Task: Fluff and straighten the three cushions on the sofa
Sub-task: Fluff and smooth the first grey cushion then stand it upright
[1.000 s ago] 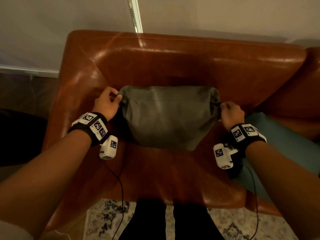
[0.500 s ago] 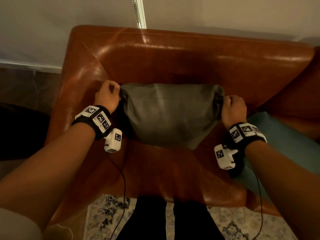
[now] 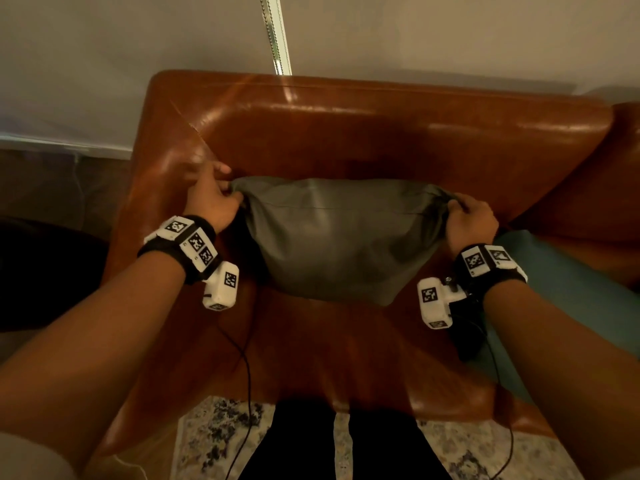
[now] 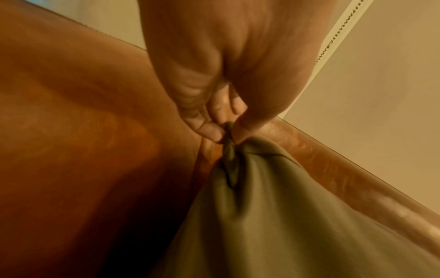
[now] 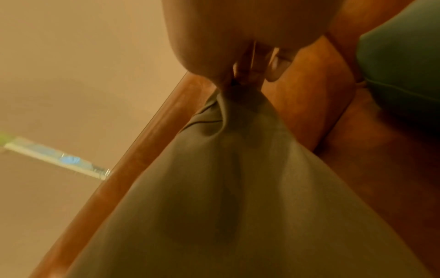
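An olive-grey cushion (image 3: 339, 237) hangs stretched between my two hands in front of the brown leather sofa's backrest (image 3: 363, 133). My left hand (image 3: 214, 199) pinches its upper left corner; in the left wrist view the fingertips (image 4: 214, 133) squeeze the bunched fabric of the cushion (image 4: 273, 216). My right hand (image 3: 467, 220) grips the upper right corner, and the right wrist view shows the cushion (image 5: 226, 188) gathered into that fist. A teal cushion (image 3: 561, 292) lies on the seat to the right, partly hidden by my right forearm. No third cushion is in view.
The sofa's left armrest (image 3: 152, 209) stands close beside my left hand. A patterned rug (image 3: 214, 441) lies under the seat's front edge, with my dark trouser legs (image 3: 329, 445) against it. A blind cord (image 3: 273, 32) hangs on the wall behind.
Both hands have moved apart, drawing the cushion's top edge wider and tauter. The cushion stays in front of the backrest.
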`<state>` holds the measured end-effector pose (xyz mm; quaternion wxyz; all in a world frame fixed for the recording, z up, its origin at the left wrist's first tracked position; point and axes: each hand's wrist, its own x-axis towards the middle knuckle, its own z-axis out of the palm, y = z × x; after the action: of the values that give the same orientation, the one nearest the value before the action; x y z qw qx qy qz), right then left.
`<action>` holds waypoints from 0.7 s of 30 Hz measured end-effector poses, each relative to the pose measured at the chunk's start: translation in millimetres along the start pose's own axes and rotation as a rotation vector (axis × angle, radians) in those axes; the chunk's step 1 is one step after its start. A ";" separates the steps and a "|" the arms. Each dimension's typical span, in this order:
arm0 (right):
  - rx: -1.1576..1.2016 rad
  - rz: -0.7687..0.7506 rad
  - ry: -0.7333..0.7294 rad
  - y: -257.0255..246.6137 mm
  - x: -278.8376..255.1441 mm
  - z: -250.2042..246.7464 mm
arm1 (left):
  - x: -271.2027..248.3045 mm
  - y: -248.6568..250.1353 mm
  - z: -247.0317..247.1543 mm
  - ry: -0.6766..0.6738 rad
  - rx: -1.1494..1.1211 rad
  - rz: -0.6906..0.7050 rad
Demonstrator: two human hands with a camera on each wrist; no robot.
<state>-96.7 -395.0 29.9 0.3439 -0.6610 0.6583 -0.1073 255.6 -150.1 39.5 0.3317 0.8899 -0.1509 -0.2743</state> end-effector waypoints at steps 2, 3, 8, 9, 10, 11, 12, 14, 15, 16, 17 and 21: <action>-0.033 -0.019 -0.005 -6.7 -8.2 0.6 | -5.7 -3.1 6.8 0.007 0.043 -0.124; -0.046 -0.001 -0.029 -10.9 -12.3 -0.2 | -8.2 -6.0 9.9 -0.007 0.051 -0.174; -0.005 0.091 -0.121 -18.9 -10.8 -14.4 | -1.2 -28.1 13.2 -0.071 0.013 -0.148; 0.029 0.106 -0.098 -17.7 -9.7 -18.7 | 0.7 -27.2 9.0 -0.051 0.011 -0.130; 0.068 0.118 -0.076 -16.9 -9.2 -22.4 | 4.0 -25.7 5.4 -0.027 0.019 -0.110; 0.099 0.120 -0.057 -16.4 -9.4 -24.8 | 3.6 -20.3 0.9 -0.005 0.027 -0.080; 0.119 0.116 -0.040 -17.4 -10.4 -26.1 | 3.0 -16.2 -3.2 0.019 0.038 -0.051; 0.146 0.113 -0.008 -20.8 -13.1 -25.4 | -2.4 -6.0 -8.5 0.041 0.047 -0.034; 0.159 0.123 -0.001 -22.9 -14.4 -23.6 | -5.2 -2.7 -9.3 0.047 0.043 -0.052; 0.172 0.143 0.011 -25.9 -17.9 -21.7 | -7.6 -1.3 -8.7 0.052 0.024 -0.096; 0.186 0.170 0.020 -28.0 -21.1 -19.9 | -9.4 -1.4 -7.8 0.034 -0.013 -0.161; 0.183 0.231 0.025 -24.2 -26.7 -18.4 | 0.1 -26.0 0.4 -0.064 -0.136 -0.210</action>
<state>-91.3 -378.0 66.2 0.4046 -0.5452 0.7217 -0.1350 257.7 -131.3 21.7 0.3559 0.8671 -0.0481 -0.3453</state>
